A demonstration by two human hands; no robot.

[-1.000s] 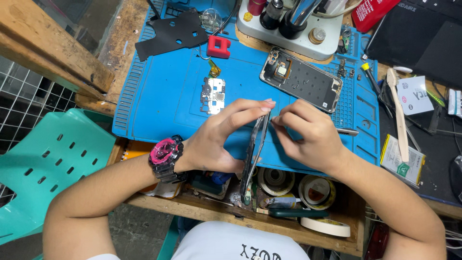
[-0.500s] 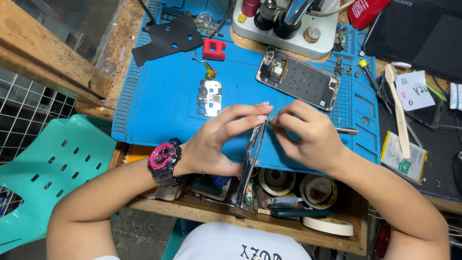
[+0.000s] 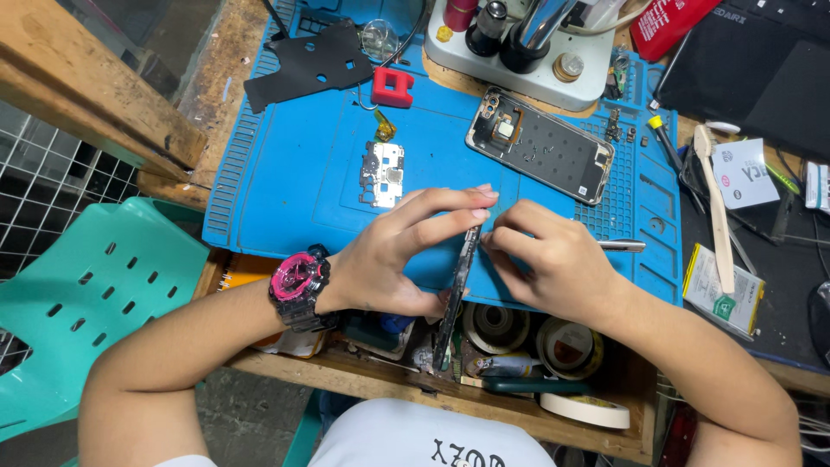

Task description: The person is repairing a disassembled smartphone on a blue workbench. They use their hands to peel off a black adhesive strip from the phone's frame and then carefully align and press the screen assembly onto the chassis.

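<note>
Little moved since earlier: phone (image 3: 456,290) kept on edge at mat (image 3: 285,199) front edge, clamped by left hand (image 3: 393,259) fingers, right hand (image 3: 553,268) fingertips pinched on rim; seam separation judged underway, steady prying needed next

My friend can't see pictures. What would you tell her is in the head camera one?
Two hands hold a thin phone part on its edge over a blue mat: the left hand, with a pink watch on its wrist, and the right hand pinch its top. On the mat lie an opened phone back, a small circuit board and a red block.
</note>
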